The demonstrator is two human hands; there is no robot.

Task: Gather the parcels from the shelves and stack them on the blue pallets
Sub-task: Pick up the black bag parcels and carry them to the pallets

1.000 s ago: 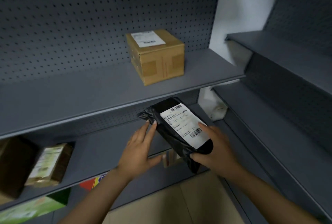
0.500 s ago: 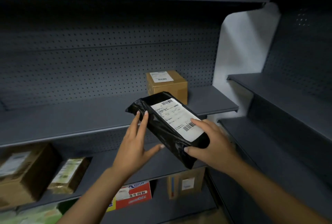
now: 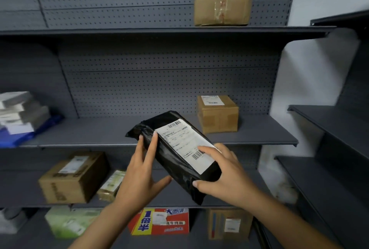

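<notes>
Head view: you hold the black poly parcel point(image 3: 175, 154) in the air in front of the grey shelving point(image 3: 159, 133), tilted, white label up. Your left hand point(image 3: 139, 176) grasps its left edge, fingers up the side, thumb underneath. Your right hand point(image 3: 223, 176) clasps the lower right end, forefinger on the label, thumb under. Behind it, a small cardboard box point(image 3: 217, 114) sits on the middle shelf; a taped carton point(image 3: 222, 10) rests one shelf above.

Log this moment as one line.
held: black plastic mailer bag | left hand: grips | right hand: grips | pallets: unseen
</notes>
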